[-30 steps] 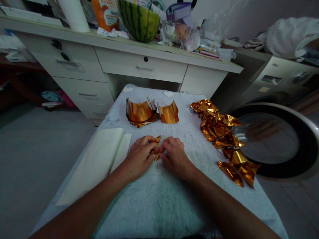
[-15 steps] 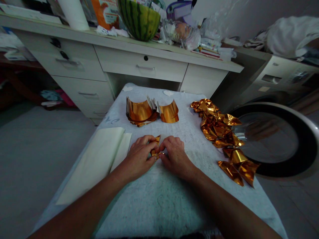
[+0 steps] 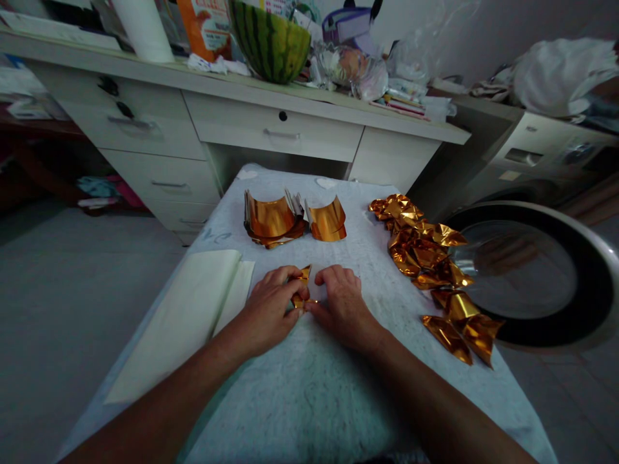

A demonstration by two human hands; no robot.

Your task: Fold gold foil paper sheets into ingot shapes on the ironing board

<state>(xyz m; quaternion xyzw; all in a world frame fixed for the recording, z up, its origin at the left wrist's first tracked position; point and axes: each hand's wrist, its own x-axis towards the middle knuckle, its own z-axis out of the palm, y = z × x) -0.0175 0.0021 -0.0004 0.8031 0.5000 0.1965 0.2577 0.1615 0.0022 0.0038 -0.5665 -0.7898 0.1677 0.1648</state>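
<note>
Left hand: fingers pinning the gold foil piece.
Gold foil piece: on the tabletop, between both hands; folding seems unfinished.
Right hand: forefinger just drawn off, grip loosened, thumb by the foil's near edge.
Folded foils: heaped rightmost.

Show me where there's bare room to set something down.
Bare cloth spreads between the two forearms, and between the right hand and the shiny foil pieces. Those pieces crowd the right edge, curved foil sheets the far side, pale paper the left.
</note>
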